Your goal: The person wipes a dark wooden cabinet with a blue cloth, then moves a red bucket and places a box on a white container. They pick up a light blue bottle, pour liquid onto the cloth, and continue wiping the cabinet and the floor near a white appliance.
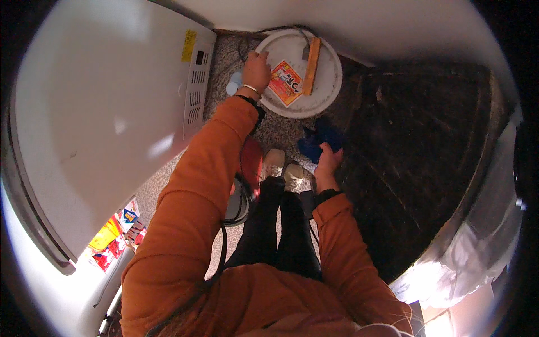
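My left hand reaches over the left rim of a round white lid or bucket top. Its fingers are partly curled, and whether they grip the rim or anything else cannot be told. A red and orange printed packet lies on the lid just right of that hand. Beside the packet rests a narrow wooden strip. Below the lid, my right hand holds a bunched dark blue cloth. A light blue object is partly hidden behind my left wrist.
On the left stands a white appliance panel with vent slots. A dark, worn board or surface fills the right side, near a clear plastic bag. A black cable runs behind the lid. Colourful packets lie at lower left.
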`<act>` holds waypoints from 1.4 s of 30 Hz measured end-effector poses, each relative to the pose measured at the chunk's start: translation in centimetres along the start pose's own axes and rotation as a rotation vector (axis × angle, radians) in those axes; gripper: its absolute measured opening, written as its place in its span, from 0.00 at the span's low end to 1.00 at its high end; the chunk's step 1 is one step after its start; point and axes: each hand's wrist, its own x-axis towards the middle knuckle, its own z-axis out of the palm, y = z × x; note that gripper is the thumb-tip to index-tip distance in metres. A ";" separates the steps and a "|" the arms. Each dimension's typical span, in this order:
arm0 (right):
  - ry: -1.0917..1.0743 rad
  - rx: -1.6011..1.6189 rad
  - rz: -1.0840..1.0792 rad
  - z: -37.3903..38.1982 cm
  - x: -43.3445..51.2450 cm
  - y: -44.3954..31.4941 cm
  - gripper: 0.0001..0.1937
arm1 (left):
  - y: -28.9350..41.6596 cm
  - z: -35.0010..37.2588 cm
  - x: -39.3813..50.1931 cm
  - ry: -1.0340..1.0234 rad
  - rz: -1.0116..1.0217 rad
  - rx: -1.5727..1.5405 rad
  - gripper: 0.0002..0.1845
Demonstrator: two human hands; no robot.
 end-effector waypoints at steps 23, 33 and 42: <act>-0.169 -0.098 -0.054 4.0 6.9 -2.0 0.40 | 8.7 2.5 -2.1 -0.237 -0.057 -0.074 0.21; -0.067 -0.334 -0.081 4.1 5.5 -4.0 0.40 | 3.6 -1.2 -1.2 -0.044 0.030 -0.094 0.25; 0.080 -0.064 -0.259 4.2 7.3 -1.2 0.37 | 4.0 -1.2 -2.8 -0.233 -0.090 0.007 0.23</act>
